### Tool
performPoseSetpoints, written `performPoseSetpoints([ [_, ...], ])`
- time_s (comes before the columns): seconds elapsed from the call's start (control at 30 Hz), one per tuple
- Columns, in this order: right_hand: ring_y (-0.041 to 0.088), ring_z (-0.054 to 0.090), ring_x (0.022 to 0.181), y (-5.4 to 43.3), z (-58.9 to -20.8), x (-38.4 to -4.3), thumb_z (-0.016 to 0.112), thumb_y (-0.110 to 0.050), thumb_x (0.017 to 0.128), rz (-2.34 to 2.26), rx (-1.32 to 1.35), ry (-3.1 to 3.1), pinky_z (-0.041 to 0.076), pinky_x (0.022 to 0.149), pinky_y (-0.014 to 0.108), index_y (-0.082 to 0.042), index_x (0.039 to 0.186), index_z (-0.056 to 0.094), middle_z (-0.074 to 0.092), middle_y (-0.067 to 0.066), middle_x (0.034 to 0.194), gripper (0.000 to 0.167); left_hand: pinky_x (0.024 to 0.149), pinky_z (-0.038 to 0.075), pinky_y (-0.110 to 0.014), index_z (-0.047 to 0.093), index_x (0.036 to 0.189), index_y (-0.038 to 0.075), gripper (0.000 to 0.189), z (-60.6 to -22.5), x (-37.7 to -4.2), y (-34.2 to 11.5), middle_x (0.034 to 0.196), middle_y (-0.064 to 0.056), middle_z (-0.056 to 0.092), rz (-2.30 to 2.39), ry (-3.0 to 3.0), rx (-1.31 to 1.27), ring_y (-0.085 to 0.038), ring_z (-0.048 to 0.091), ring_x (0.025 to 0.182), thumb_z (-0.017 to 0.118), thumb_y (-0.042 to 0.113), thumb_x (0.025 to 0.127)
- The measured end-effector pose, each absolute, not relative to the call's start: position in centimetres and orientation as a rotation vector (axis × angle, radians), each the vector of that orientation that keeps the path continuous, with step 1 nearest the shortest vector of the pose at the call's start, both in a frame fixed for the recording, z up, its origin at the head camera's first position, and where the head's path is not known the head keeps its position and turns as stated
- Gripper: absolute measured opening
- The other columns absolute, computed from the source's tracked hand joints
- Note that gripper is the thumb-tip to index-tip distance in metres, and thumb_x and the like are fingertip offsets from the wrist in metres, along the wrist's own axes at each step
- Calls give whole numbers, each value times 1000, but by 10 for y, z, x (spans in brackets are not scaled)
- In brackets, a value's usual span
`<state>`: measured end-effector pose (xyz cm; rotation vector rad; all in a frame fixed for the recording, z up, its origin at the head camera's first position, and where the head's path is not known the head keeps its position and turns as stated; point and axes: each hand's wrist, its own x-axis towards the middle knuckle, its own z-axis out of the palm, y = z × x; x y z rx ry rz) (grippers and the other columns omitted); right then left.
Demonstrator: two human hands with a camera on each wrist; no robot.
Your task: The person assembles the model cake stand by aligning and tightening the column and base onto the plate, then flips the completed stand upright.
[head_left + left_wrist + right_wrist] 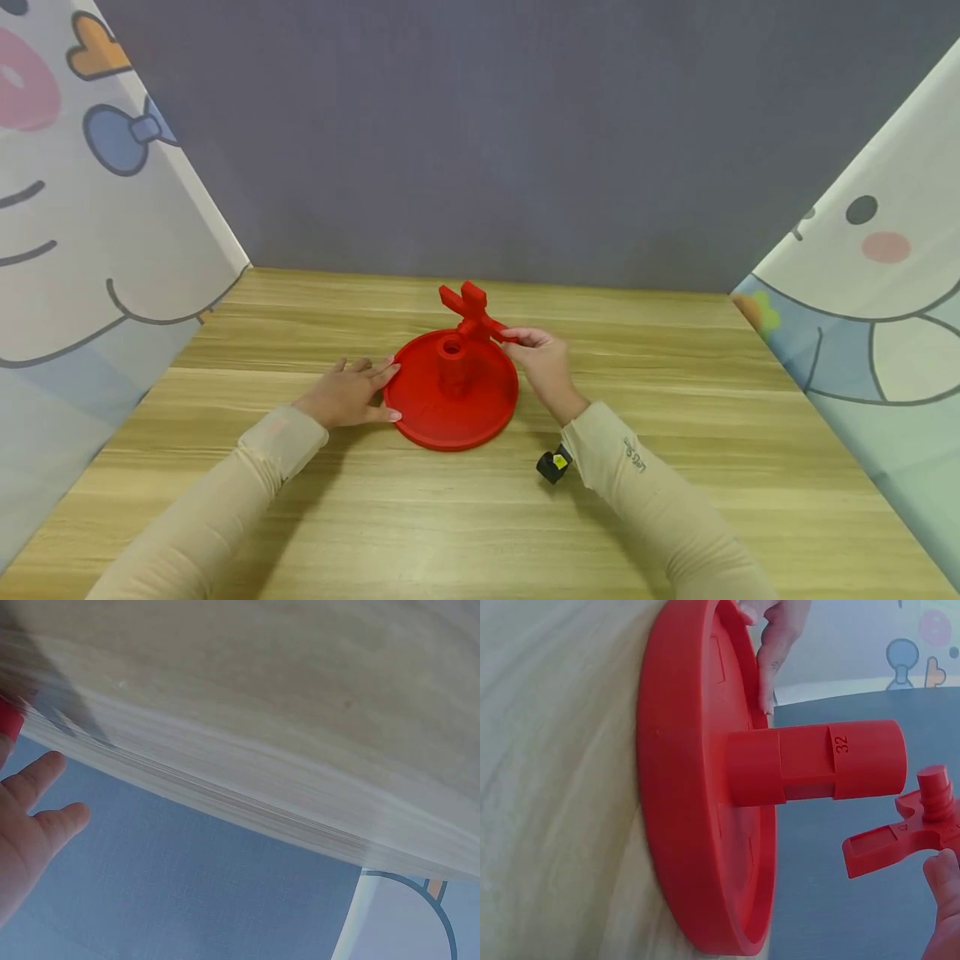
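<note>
A round red tray (442, 429) with a raised rim lies on the table. From its middle rises a red hollow post (452, 371), marked 32 in the right wrist view (810, 761). My left hand (348, 393) rests at the tray's left edge, fingers extended and spread, fingertips and thumb on the rim. With my right hand (546, 367) I pinch one arm of a red multi-armed part (473, 300). It is held up behind and right of the post. A threaded stub (934, 791) sticks out of that part, apart from the post in the right wrist view.
The wood-grain table (420, 517) spreads around the tray. A small black object with a yellow mark (553, 465) shows beside the right cuff. A dark grey panel (487, 150) stands behind, with cartoon-printed panels (150, 250) at both sides.
</note>
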<state>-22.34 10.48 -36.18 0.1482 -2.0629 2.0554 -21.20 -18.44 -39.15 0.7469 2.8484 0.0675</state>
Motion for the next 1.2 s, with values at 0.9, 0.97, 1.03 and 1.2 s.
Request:
performPoseSetpoints([
  [0.9, 34, 68, 95, 107, -362, -226, 54, 21, 71, 1366, 947, -2146, 43, 54, 16, 9, 83, 73, 70, 23, 99, 25, 103, 26, -67, 37, 147, 4, 83, -388, -211, -182, 151, -14, 36, 46, 2880, 786, -48, 37, 130, 57, 59, 87],
  [0.97, 35, 67, 97, 108, -363, -227, 56, 24, 70, 1273, 1051, -2100, 53, 63, 21, 8, 82, 74, 69, 23, 100, 26, 103, 26, -67, 38, 146, 4, 83, -388, -210, -183, 150, -15, 37, 46, 2881, 790, -47, 38, 129, 57, 59, 87],
  [1.03, 36, 67, 97, 108, -364, -229, 58, 25, 70, 1191, 1138, -2052, 56, 77, 30, 8, 83, 73, 69, 24, 99, 26, 103, 26, -67, 39, 146, 4, 82, -388, -209, -183, 150, -15, 37, 51, 2883, 792, -47, 38, 129, 57, 58, 87],
  [1.2, 37, 67, 95, 109, -365, -231, 61, 25, 68, 1063, 1240, -1983, 53, 84, 36, 11, 93, 72, 69, 24, 98, 31, 102, 26, -68, 39, 146, 4, 81, -389, -208, -184, 149, -15, 38, 54, 2890, 803, -47, 39, 129, 56, 58, 88],
])
